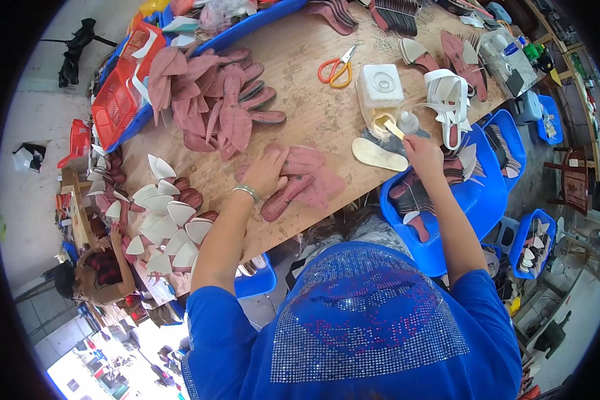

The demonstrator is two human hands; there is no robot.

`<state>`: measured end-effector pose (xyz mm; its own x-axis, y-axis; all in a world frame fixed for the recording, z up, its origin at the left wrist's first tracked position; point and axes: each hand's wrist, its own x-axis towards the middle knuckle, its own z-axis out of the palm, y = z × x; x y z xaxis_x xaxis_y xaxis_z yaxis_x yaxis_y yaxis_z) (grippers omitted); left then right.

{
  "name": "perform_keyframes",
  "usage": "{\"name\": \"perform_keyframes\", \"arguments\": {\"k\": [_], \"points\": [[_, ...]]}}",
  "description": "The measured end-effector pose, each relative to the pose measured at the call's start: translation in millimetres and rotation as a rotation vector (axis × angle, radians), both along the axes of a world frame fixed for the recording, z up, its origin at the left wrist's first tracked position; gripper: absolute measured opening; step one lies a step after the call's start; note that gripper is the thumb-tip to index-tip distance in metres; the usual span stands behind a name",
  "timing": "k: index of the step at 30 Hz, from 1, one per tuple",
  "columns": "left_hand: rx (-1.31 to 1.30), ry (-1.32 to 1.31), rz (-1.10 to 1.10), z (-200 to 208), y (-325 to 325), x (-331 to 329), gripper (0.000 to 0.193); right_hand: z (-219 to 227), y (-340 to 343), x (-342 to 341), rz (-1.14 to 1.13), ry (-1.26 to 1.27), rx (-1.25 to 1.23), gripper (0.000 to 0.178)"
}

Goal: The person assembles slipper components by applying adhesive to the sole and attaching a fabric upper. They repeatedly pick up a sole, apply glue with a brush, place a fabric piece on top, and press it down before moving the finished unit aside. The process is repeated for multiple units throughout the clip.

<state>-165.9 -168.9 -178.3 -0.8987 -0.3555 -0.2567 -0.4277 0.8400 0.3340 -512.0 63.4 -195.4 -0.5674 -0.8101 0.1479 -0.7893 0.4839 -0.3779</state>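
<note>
My left hand [265,175], with a bracelet on the wrist, lies with fingers spread over overlapping dusty-pink shoe pieces [319,179] near the table edge. Just below its fingers rests a darker pink insole [285,198]. In my right hand [423,157], closed, is a flat pale-yellow brush [393,131]. Its far end meets the yellowish opening of a white plastic container [381,90]; the tip's exact position is hard to make out. A cream insole [379,155] lies just left of my right hand. Beside the container stands a small translucent bottle [409,121].
Scissors [338,68] with orange-yellow handles lie beyond. A heap of pink pieces [230,100] is at left, near white-topped pieces [170,220]. White straps [448,100] stand at right. Blue bins [483,180] sit off the right edge. Another person [100,267] works at far left.
</note>
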Motion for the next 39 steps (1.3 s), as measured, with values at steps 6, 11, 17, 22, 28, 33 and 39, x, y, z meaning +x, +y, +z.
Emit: {"name": "perform_keyframes", "arguments": {"k": [6, 11, 17, 22, 28, 33, 39], "points": [[-0.056, -0.041, 0.117, -15, 9, 5, 0.067, 14, -22, -2, 0.069, 0.064, 0.162, 0.019], [-0.146, 0.063, 0.104, -43, 27, 12, 0.073, 30, -20, 50, -0.015, -0.692, -0.198, 0.029], [0.085, 0.098, 0.397, -45, 48, 3, 0.069, 1, -39, 143, -0.150, -1.536, -0.278, 0.022], [0.724, 0.488, 1.007, -35, 37, 12, 0.061, -20, -35, 130, -0.089, -1.099, -0.385, 0.028], [2.037, 0.764, 0.910, 9, 61, 16, 0.057, -14, 14, 37, -0.066, -0.180, -0.153, 0.026], [2.044, 0.619, 1.003, 22, 92, 4, 0.053, -13, 2, 12, -0.007, 0.081, -0.024, 0.017], [1.995, 0.529, 1.010, 35, 109, -3, 0.052, -22, -27, 0, 0.114, 0.220, 0.084, 0.015]]}}
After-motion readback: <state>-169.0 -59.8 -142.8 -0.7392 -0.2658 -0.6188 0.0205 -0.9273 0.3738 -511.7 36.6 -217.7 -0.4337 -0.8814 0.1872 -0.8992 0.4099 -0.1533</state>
